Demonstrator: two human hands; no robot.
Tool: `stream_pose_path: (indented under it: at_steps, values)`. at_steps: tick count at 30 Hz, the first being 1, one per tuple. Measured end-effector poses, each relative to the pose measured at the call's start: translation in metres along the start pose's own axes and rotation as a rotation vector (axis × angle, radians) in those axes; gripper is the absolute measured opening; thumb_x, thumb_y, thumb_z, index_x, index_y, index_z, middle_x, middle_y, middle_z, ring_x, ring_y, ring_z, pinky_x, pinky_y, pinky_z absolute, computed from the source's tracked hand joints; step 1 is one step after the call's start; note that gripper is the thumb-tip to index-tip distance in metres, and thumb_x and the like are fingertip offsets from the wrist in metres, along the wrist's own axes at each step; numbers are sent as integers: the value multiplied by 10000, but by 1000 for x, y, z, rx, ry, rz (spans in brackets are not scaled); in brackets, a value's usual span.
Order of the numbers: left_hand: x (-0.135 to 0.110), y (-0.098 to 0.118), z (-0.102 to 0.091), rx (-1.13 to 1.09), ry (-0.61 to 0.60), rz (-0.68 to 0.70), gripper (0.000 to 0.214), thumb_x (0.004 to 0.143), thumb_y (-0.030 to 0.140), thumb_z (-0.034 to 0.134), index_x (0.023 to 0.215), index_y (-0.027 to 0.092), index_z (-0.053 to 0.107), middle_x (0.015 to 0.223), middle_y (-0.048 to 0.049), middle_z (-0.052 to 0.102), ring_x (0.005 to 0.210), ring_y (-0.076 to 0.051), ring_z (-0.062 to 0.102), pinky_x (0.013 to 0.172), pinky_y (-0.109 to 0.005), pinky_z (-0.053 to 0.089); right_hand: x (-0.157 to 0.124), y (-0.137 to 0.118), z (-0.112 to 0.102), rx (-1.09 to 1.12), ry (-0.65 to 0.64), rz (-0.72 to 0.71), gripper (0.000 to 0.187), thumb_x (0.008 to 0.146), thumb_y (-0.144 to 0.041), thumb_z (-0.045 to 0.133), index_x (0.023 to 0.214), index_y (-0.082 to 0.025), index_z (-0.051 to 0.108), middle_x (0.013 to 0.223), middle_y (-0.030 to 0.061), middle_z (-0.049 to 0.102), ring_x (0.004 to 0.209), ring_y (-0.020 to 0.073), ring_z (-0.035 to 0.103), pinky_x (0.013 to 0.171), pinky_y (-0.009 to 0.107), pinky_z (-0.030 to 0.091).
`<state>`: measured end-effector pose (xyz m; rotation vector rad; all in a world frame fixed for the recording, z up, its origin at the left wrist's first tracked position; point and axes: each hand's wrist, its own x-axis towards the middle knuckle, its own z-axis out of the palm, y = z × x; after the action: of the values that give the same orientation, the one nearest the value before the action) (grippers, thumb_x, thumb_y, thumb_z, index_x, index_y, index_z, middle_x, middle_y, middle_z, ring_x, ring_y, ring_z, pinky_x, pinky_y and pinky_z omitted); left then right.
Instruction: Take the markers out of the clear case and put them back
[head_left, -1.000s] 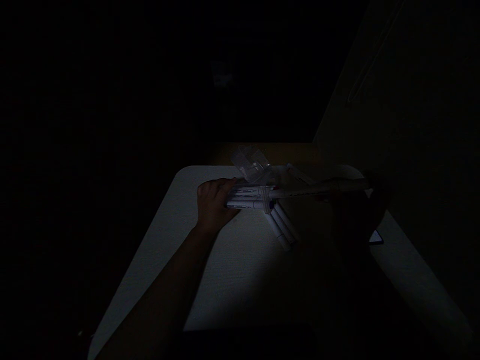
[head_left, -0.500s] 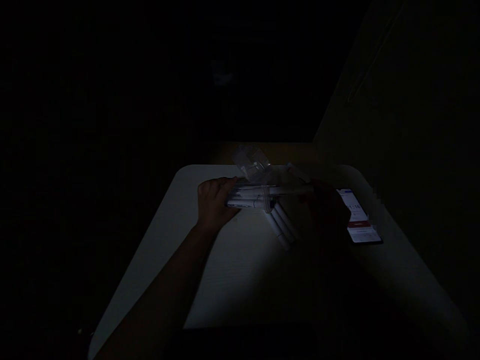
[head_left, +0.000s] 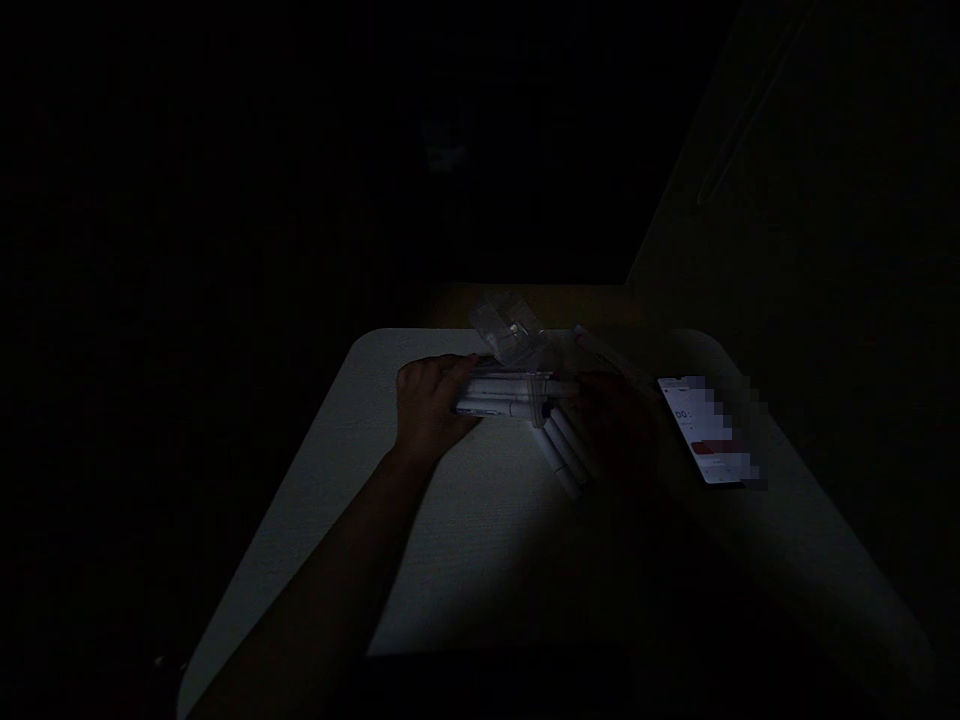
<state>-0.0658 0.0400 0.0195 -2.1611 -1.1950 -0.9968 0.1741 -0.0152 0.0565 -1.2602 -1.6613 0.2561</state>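
My left hand (head_left: pixel 431 400) is closed round the left end of a clear plastic case (head_left: pixel 538 400) lying on its side on the table. Several white markers (head_left: pixel 491 392) lie lengthwise inside it. At the case's open right end, one white marker (head_left: pixel 562 388) sticks partly out, and my right hand (head_left: pixel 619 420), deep in shadow, is closed on its outer end. Just below the opening, a few loose white markers (head_left: pixel 564 452) lie slanted on the table. Behind my right hand lies another white marker (head_left: pixel 600 345).
A clear plastic lid-like piece (head_left: pixel 510 328) rests behind the case at the table's far edge. To the right of my right hand lies a lit phone (head_left: pixel 694 425), partly blurred out. The white table (head_left: pixel 322 500) has rounded corners; the room around it is very dark.
My right hand has moved left toward the case, and the marker it holds has slid further into the opening. The left hand and case have stayed nearly still.
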Motion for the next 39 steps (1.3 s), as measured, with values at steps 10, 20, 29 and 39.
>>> stream_pose_path:
  at_steps: [10, 20, 29, 39]
  values:
    - [2, 2, -1, -34, 8, -1, 628, 714, 517, 578, 1256, 231, 440, 1073, -93, 582, 956, -242, 494, 818, -371, 317, -1, 0, 8, 49, -14, -76, 249, 856, -259, 456, 1030, -234, 632, 1012, 34, 656, 917, 116, 620, 780, 236, 512]
    - [0, 0, 1, -19, 4, -7, 629, 715, 511, 571, 1262, 236, 426, 1068, -88, 577, 954, -240, 494, 820, -366, 319, 1, 2, 4, 4, 12, -48, 261, 856, -269, 415, 970, -218, 643, 956, 43, 667, 852, 120, 624, 705, 237, 515]
    - [-1, 0, 1, -58, -20, -42, 634, 697, 476, 598, 1262, 240, 436, 1080, -92, 571, 975, -250, 490, 831, -379, 317, 1, 25, -3, -96, -164, 167, 340, 839, -288, 383, 1035, -156, 628, 999, 104, 666, 872, 185, 630, 743, 336, 513]
    - [-3, 2, 5, -36, -17, -41, 653, 683, 492, 608, 1261, 244, 430, 1083, -86, 573, 971, -247, 493, 840, -380, 321, -11, 51, -6, -221, -280, 124, 271, 841, -383, 534, 993, -174, 615, 964, 61, 637, 873, 145, 598, 810, 347, 496]
